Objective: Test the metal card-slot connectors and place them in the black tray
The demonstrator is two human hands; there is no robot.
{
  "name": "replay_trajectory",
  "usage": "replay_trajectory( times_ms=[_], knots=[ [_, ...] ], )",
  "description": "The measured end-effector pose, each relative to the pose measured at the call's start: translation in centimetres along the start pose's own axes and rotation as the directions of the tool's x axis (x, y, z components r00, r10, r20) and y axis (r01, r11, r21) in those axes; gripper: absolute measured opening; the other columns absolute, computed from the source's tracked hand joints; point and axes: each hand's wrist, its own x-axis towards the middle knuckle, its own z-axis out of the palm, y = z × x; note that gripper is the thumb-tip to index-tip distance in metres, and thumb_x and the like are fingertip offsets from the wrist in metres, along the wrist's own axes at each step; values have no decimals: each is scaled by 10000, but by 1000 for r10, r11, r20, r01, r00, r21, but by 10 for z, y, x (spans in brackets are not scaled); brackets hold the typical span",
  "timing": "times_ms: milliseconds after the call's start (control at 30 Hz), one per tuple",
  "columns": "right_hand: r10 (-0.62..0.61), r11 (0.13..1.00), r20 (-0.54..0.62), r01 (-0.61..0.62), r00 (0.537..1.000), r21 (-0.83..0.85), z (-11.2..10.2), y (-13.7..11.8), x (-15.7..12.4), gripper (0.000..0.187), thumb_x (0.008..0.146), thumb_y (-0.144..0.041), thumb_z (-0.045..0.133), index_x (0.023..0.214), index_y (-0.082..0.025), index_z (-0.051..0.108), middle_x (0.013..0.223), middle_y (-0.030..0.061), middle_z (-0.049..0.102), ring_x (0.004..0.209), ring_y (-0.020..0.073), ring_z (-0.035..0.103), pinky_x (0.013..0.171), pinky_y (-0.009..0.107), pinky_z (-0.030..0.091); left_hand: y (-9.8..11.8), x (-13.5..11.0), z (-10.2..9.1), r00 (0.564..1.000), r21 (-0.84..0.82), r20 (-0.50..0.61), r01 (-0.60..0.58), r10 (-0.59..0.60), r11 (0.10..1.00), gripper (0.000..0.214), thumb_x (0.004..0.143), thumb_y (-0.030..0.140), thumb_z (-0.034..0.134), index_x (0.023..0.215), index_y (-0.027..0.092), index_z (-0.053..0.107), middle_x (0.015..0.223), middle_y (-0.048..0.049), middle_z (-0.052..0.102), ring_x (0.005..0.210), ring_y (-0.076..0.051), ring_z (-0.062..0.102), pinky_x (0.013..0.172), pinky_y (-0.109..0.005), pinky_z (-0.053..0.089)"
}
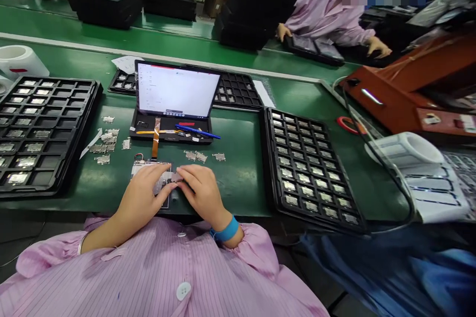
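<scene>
My left hand (147, 189) and my right hand (203, 189) meet at the front of the green bench, thumbs and forefingers pinched together. Between the fingertips is a small greyish flat piece (175, 177), mostly covered, so its kind is unclear. Under my left hand lies a circuit board (137, 168), from which an orange-brown ribbon cable (155, 141) runs up to a lit display screen (174, 90). The screen leans upright on a black tray (136, 131) that bears a blue pen (197, 132). Small metal-framed modules lie in a left pile (107, 137) and a right group (196, 156).
Partitioned black trays of modules stand at left (70, 131) and right (273, 168), with another tray (241, 90) behind the screen. White rolls (409, 151), orange tape (351, 125) and a black cable (375, 171) are at right. Across the bench, a co-worker's hands (377, 47) are near dark panels.
</scene>
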Motion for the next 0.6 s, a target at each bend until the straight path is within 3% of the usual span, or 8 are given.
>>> replay_trajectory(
  times_ms=[67,133,200,267,367,600],
  knots=[
    [29,993,10,-30,1000,115,-2,-1,-2,257,943,-272,551,1183,-249,641,1064,75,722,1011,235,644,947,450,446,7,15,0,992,-149,108,73,-57,986,216,898,300,563,1067,214,667,994,-54,735,872,-207,690,749,-344,569],
    [172,951,-7,-164,985,262,-3,0,-2,221,915,-259,579,1122,-235,650,982,60,729,920,212,660,884,405,480,11,28,1,980,-217,182,122,-83,968,153,874,269,564,936,216,693,885,-29,744,771,-187,695,667,-306,562],
    [317,865,23,-299,948,404,-4,2,-3,136,894,-247,582,1000,-222,664,897,38,719,830,184,659,791,342,506,13,37,4,971,-230,223,135,-83,964,155,852,260,577,928,220,706,863,-21,748,775,-189,701,685,-307,564],
    [381,793,78,-369,921,484,-6,4,-4,84,881,-251,582,876,-214,657,819,18,700,754,164,645,710,299,499,16,41,5,960,-219,271,136,-74,966,173,842,253,585,951,230,717,877,-13,753,799,-189,703,715,-310,562],
    [393,778,105,-391,913,492,-10,6,-6,88,868,-279,607,828,-214,651,768,7,682,717,159,618,668,282,468,20,44,4,945,-185,322,116,-51,976,166,845,237,560,882,237,722,877,1,750,810,-185,692,723,-305,547],
    [337,856,87,-343,938,387,-10,6,-9,160,897,-262,565,753,-218,620,712,2,658,706,164,588,672,288,425,26,53,-6,922,-162,386,102,-32,982,150,821,241,554,790,224,699,798,-5,733,742,-182,663,650,-287,507]
  ],
)
